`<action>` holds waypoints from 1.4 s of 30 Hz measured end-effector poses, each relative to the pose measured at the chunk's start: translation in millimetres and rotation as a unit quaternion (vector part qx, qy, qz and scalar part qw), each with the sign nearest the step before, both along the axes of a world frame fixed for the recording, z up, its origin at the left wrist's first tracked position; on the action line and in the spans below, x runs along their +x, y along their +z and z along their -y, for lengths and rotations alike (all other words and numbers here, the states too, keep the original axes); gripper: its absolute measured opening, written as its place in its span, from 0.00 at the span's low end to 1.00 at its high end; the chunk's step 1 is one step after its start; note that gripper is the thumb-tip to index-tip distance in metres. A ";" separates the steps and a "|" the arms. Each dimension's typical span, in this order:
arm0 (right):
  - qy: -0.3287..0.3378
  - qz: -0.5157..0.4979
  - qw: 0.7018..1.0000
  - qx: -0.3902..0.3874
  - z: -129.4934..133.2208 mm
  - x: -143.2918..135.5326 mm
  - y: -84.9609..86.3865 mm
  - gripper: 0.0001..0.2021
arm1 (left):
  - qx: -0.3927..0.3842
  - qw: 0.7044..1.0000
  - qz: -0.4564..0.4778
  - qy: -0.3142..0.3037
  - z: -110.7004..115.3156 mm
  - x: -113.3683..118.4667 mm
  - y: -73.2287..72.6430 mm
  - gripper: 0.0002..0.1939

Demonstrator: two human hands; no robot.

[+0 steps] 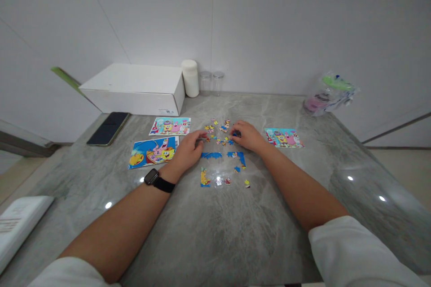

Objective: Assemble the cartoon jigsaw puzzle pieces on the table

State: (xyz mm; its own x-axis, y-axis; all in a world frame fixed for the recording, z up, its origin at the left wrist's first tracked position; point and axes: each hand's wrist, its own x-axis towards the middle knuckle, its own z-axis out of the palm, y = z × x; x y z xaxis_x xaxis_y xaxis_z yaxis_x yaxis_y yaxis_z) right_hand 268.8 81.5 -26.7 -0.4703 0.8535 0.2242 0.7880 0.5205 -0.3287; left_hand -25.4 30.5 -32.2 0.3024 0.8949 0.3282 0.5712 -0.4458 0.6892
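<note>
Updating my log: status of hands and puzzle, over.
Left hand, right hand at loose pieces, grip unclear. Blue edge sections nearer, gap between. Phone and box off left, not in the way.

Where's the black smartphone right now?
In the head view, the black smartphone lies flat at the left of the grey marble-look table, just in front of the white cardboard box.

Plain pale wall panels (pixel 269 31) behind a glossy grey marbled table (pixel 188 233), beige floor (pixel 397 161) beyond.
</note>
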 end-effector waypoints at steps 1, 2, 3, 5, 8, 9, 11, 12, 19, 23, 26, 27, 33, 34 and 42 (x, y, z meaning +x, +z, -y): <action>-0.005 -0.002 1.000 -0.001 -0.1 -0.2 -0.2 0.05 | 0.000 1.000 0.001 0.004 0.0 0.0 0.0 0.19; -0.009 -0.001 1.000 0.001 -0.2 -0.3 -0.3 0.04 | 0.000 1.000 0.001 0.006 -0.1 -0.1 -0.1 0.19; -0.012 0.005 1.000 0.004 -0.2 -0.2 -0.3 0.04 | -0.001 1.000 0.001 0.007 -0.1 -0.1 -0.2 0.19; -0.017 0.025 0.999 0.012 0.0 0.6 0.2 0.05 | 0.000 1.000 -0.001 0.009 -0.1 -0.3 -0.8 0.18; -0.018 0.053 0.998 0.017 0.6 3.2 2.8 0.10 | 0.001 1.000 0.001 0.010 -0.2 -0.5 -1.1 0.18; -0.019 0.055 0.998 0.016 0.7 4.0 3.9 0.11 | 0.001 1.000 0.002 0.011 -0.1 -0.4 -1.0 0.18; -0.028 0.052 0.998 0.014 1.3 4.7 5.6 0.13 | 0.002 1.000 0.003 0.012 0.0 -0.1 -0.3 0.18; -0.034 0.048 0.998 0.014 1.7 4.4 6.0 0.14 | 0.002 1.000 0.003 0.012 0.1 0.2 0.1 0.18; -0.039 0.060 0.997 0.039 8.2 -6.6 2.2 0.17 | 0.013 1.000 -0.004 0.010 0.2 0.5 0.6 0.18; -0.039 0.070 0.996 0.041 8.6 -9.6 0.5 0.17 | 0.046 0.999 -0.024 0.017 3.7 -0.1 10.8 0.17; -0.040 0.073 0.996 0.035 7.5 -10.6 0.7 0.18 | 0.057 0.997 -0.032 0.035 3.8 2.1 23.6 0.16; -0.039 0.073 0.996 0.035 7.2 -11.2 0.9 0.18 | 0.056 0.997 -0.038 0.037 2.0 3.6 27.2 0.16; -0.034 0.072 0.996 0.032 9.3 -15.8 2.6 0.18 | 0.073 0.985 -0.154 0.013 -34.2 25.3 29.8 0.15; -0.032 0.069 0.997 0.032 9.8 -15.9 2.8 0.18 | 0.072 0.982 -0.176 0.015 -42.8 30.9 27.7 0.16; -0.045 0.045 0.996 0.055 6.9 -9.7 3.0 0.14 | 0.043 0.969 -0.240 -0.032 -89.1 66.4 12.5 0.17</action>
